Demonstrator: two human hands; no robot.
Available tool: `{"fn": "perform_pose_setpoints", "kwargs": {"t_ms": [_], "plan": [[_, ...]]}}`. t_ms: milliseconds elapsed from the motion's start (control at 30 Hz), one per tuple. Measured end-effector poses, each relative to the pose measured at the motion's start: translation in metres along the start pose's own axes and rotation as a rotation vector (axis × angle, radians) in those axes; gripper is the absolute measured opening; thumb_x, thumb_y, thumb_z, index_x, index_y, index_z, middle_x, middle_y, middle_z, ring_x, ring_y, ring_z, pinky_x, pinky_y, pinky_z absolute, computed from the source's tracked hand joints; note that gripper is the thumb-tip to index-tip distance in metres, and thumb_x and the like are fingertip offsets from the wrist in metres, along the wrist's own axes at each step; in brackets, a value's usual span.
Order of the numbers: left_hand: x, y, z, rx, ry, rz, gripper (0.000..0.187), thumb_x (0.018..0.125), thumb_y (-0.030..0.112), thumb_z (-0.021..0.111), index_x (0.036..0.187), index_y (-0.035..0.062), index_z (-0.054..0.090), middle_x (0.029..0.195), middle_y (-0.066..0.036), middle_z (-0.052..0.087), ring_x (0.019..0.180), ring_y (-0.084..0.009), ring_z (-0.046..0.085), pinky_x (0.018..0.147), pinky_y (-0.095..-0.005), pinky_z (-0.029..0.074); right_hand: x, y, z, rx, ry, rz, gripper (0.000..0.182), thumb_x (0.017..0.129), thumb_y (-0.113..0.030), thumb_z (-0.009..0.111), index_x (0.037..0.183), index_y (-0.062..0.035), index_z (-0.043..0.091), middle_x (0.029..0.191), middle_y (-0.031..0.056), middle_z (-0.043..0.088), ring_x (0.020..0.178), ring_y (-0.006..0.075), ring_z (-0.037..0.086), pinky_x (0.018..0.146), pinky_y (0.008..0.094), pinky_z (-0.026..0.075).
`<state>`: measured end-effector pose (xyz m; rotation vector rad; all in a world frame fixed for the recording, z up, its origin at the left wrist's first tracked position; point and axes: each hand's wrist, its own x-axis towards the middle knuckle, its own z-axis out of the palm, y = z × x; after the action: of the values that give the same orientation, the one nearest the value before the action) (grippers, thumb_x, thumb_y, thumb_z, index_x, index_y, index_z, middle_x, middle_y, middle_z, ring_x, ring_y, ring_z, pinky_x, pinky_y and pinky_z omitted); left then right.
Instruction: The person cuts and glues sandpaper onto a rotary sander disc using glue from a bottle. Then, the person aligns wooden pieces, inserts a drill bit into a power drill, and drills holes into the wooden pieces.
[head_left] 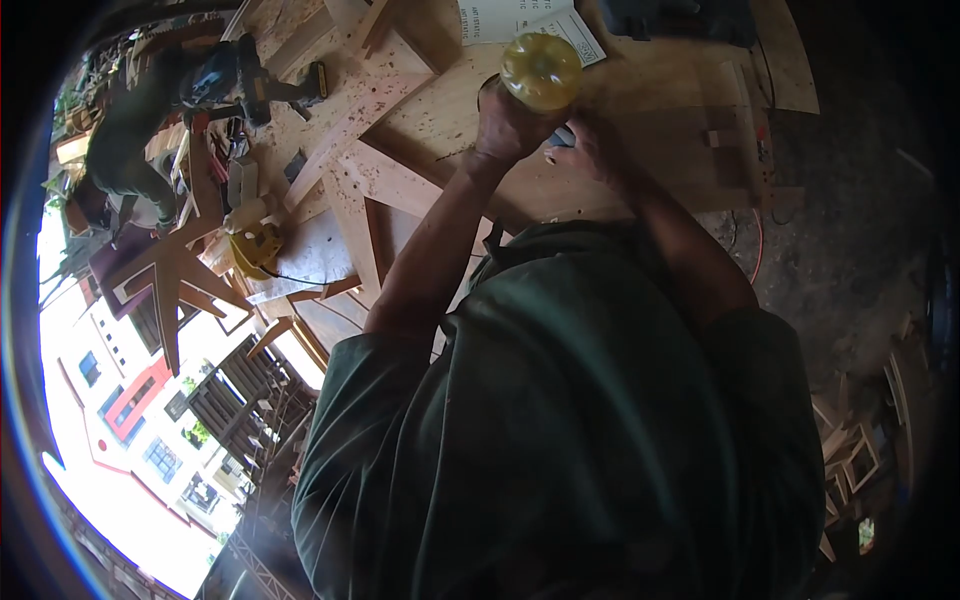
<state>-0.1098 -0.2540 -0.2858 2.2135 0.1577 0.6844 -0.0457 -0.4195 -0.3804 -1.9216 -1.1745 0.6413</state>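
Note:
My left hand is wrapped around a clear plastic bottle with yellowish contents. The bottle's lobed base faces up toward me, so its neck end is hidden below. Close beside it, my right hand is closed, with a small grey-blue piece showing at its fingers. What that piece is, and whether it touches the bottle, I cannot make out. Both hands are over a wooden workbench, right in front of my body.
Flat wooden frame pieces with shavings lie left of my hands. A cordless drill and a yellow power tool sit farther left. Behind the bottle are printed sheets and a dark case. Another person bends at far left.

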Motion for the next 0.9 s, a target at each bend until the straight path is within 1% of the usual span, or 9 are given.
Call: {"fn": "perform_pose_setpoints", "kwargs": {"t_ms": [33, 133, 167, 267, 400, 467, 533, 667, 900], "plan": [[0.001, 0.000, 0.002, -0.002, 0.067, 0.009, 0.031, 0.079, 0.029, 0.082, 0.100, 0.0087, 0.071, 0.090, -0.009, 0.075, 0.074, -0.0301, 0.074, 0.068, -0.0415, 0.060, 0.001, 0.001, -0.001, -0.021, -0.042, 0.037, 0.080, 0.074, -0.020, 0.086, 0.144, -0.0104, 0.050, 0.139, 0.0178, 0.058, 0.124, 0.0378, 0.059, 0.105, 0.0461, 0.049], [0.023, 0.018, -0.017, 0.108, 0.089, -0.285, 0.028, 0.079, 0.026, 0.083, 0.095, 0.0053, 0.071, 0.083, -0.011, 0.075, 0.071, -0.0297, 0.074, 0.067, -0.0396, 0.060, 0.002, 0.004, 0.004, 0.026, 0.089, -0.091, 0.083, 0.072, -0.018, 0.088, 0.145, -0.0089, 0.049, 0.136, 0.0202, 0.060, 0.122, 0.0393, 0.061, 0.101, 0.0455, 0.051], [0.024, 0.012, -0.022, -0.010, 0.094, -0.407, 0.051, 0.075, 0.036, 0.089, 0.109, 0.0062, 0.067, 0.101, -0.010, 0.070, 0.087, -0.0286, 0.071, 0.077, -0.0403, 0.057, 0.002, 0.003, 0.003, 0.027, 0.103, -0.105, 0.083, 0.072, -0.018, 0.088, 0.145, -0.0088, 0.049, 0.136, 0.0203, 0.060, 0.121, 0.0394, 0.061, 0.101, 0.0456, 0.051], [0.017, 0.015, -0.017, 0.124, 0.111, -0.094, 0.026, 0.079, 0.024, 0.083, 0.096, 0.0067, 0.072, 0.083, -0.010, 0.075, 0.073, -0.0291, 0.074, 0.067, -0.0389, 0.060, 0.002, 0.000, 0.000, 0.041, 0.092, -0.101, 0.083, 0.072, -0.019, 0.088, 0.145, -0.0084, 0.049, 0.135, 0.0203, 0.060, 0.121, 0.0396, 0.061, 0.101, 0.0455, 0.051], [0.005, -0.002, -0.006, -0.026, 0.069, 0.032, 0.030, 0.080, 0.025, 0.083, 0.101, 0.0079, 0.072, 0.089, -0.010, 0.075, 0.076, -0.0291, 0.074, 0.068, -0.0397, 0.060, 0.002, -0.002, -0.003, 0.035, 0.057, -0.054, 0.083, 0.072, -0.018, 0.089, 0.144, -0.0083, 0.049, 0.137, 0.0192, 0.060, 0.122, 0.0395, 0.061, 0.102, 0.0451, 0.051], [0.014, -0.018, -0.014, 0.208, 0.039, 0.001, 0.034, 0.077, 0.026, 0.087, 0.099, 0.0058, 0.072, 0.090, -0.010, 0.075, 0.079, -0.0255, 0.074, 0.071, -0.0385, 0.060, 0.000, -0.002, 0.000, 0.031, 0.085, -0.075, 0.084, 0.071, -0.017, 0.089, 0.144, -0.0088, 0.049, 0.137, 0.0188, 0.060, 0.122, 0.0394, 0.061, 0.102, 0.0449, 0.051], [0.021, -0.024, -0.022, 0.016, 0.140, -0.399, 0.034, 0.077, 0.022, 0.090, 0.097, 0.0037, 0.071, 0.093, -0.007, 0.074, 0.084, -0.0190, 0.072, 0.078, -0.0361, 0.059, 0.001, -0.001, 0.000, 0.038, 0.104, -0.095, 0.084, 0.071, -0.015, 0.089, 0.145, -0.0096, 0.049, 0.137, 0.0188, 0.060, 0.123, 0.0394, 0.061, 0.102, 0.0446, 0.051], [0.009, -0.019, -0.046, 0.133, 0.188, -0.286, 0.034, 0.076, 0.020, 0.091, 0.097, 0.0013, 0.071, 0.091, -0.007, 0.074, 0.082, -0.0163, 0.072, 0.078, -0.0328, 0.059, 0.003, -0.004, 0.001, 0.075, 0.113, -0.101, 0.084, 0.070, -0.011, 0.087, 0.145, -0.0107, 0.049, 0.138, 0.0184, 0.060, 0.125, 0.0392, 0.059, 0.105, 0.0449, 0.050], [-0.024, 0.010, -0.053, -0.229, 0.183, -0.331, 0.032, 0.081, 0.004, 0.085, 0.104, 0.0008, 0.064, 0.093, -0.006, 0.072, 0.085, -0.0161, 0.070, 0.080, -0.0326, 0.060, 0.006, 0.000, 0.004, 0.086, 0.105, -0.103, 0.084, 0.070, -0.010, 0.085, 0.146, -0.0092, 0.049, 0.139, 0.0186, 0.059, 0.128, 0.0378, 0.059, 0.107, 0.0438, 0.049]]}}
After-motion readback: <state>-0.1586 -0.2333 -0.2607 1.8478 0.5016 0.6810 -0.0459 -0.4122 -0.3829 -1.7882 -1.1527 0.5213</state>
